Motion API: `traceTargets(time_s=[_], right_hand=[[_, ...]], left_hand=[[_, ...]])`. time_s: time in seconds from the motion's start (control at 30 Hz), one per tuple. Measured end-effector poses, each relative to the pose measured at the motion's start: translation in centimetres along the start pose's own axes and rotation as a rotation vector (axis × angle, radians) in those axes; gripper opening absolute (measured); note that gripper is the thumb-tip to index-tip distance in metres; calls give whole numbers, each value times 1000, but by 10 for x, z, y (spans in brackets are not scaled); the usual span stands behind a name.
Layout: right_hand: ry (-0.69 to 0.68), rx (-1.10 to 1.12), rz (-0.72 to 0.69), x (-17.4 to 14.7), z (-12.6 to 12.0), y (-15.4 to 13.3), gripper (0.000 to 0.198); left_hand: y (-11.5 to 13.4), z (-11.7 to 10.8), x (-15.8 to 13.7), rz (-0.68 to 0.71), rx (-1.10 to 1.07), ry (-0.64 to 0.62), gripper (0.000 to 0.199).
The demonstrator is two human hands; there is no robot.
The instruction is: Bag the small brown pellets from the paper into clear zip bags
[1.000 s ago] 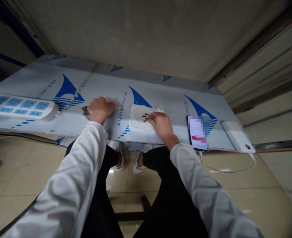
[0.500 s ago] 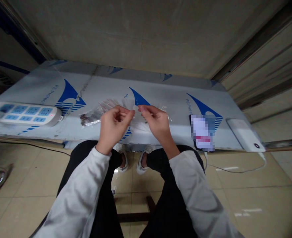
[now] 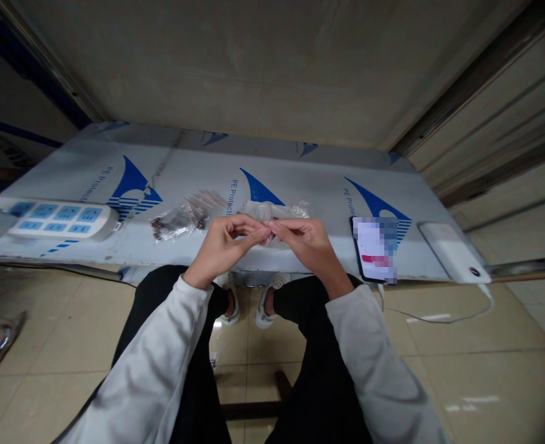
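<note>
Fingertips meet between my left hand (image 3: pixel 223 246) and my right hand (image 3: pixel 310 242), both pinched closed above the near part of the table. Whatever lies between the fingertips is too small to make out. A crumpled clear plastic bag (image 3: pixel 295 210) rests on the table just behind and under my fingers, partly covered by them. To the left of my left hand lies another clear plastic bag (image 3: pixel 182 223), with small dark brown pieces at its left end and thin reddish lines across its upper part.
Blue-printed protective film covers the table (image 3: pixel 291 172). A white power strip (image 3: pixel 68 219) with blue labels lies at the left. On the right are a phone (image 3: pixel 373 259) and a white power bank (image 3: pixel 455 251), with a cable (image 3: pixel 434 320) hanging below the edge.
My hands have come together and sit slightly lower and nearer to me; the fingertips were a little apart before. The plastic bag behind them shows more now.
</note>
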State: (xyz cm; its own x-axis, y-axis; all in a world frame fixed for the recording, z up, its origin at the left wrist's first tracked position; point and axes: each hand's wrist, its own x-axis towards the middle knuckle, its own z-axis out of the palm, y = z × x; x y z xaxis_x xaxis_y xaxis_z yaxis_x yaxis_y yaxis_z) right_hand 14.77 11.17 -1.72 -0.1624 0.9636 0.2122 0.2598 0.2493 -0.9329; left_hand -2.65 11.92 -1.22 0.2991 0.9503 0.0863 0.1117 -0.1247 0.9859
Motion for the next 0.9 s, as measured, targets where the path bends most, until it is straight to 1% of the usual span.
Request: traceTargets(time_s=[0.07, 0.13, 0.2, 0.23, 0.3, 0.33, 0.43, 0.47, 0.5, 0.53, 0.57, 0.6, 0.63, 0.7, 0.73, 0.8, 0.83, 0.9], right_hand=[[119, -199, -39, -2, -3, -3, 21], [257, -379, -85, -3, -5, -4, 16], [341, -435, -131, -3, -6, -4, 10], [355, -413, -151, -3, -6, -3, 17], [307, -294, -185, -2, -6, -2, 39], [248, -212, -192, -2, -5, -2, 45], [39, 7, -156, -4, -1, -1, 44], [-5, 53, -133, -5, 1, -1, 48], [-27, 80, -111, -6, 3, -1, 56], [-23, 86, -95, -7, 5, -1, 64], [0, 74, -86, -7, 8, -1, 68], [36, 51, -88, -7, 9, 0, 67], [76, 18, -98, -7, 9, 0, 61], [136, -84, -138, -3, 4, 2, 47], [148, -167, -158, -1, -1, 3, 42], [135, -418, -182, 7, -15, 6, 39], [110, -577, -183, 12, -22, 9, 38], [10, -908, -174, 22, -35, 15, 40]], left_hand=[[3, 4, -1, -18, 88, 111, 16], [5, 10, -3, -17, 212, 264, 14], [6, 17, -3, 23, 284, 346, 11], [6, 20, -3, 51, 285, 359, 10], [6, 24, -3, 91, 226, 345, 11], [6, 25, -2, 94, 175, 331, 12], [6, 25, 0, 80, 19, 319, 13], [6, 25, 0, 76, -25, 319, 12], [6, 25, 0, 75, -61, 320, 12], [7, 25, 0, 74, -87, 318, 13], [8, 26, 0, 77, -101, 314, 13], [9, 26, 0, 83, -103, 307, 13], [10, 26, -1, 93, -89, 296, 14], [11, 21, 0, 127, 10, 293, 18], [10, 15, 0, 139, 99, 313, 22], [5, -3, 3, 124, 341, 400, 32], [0, -15, 5, 80, 480, 450, 34], [-13, -40, 11, -69, 731, 515, 32]])
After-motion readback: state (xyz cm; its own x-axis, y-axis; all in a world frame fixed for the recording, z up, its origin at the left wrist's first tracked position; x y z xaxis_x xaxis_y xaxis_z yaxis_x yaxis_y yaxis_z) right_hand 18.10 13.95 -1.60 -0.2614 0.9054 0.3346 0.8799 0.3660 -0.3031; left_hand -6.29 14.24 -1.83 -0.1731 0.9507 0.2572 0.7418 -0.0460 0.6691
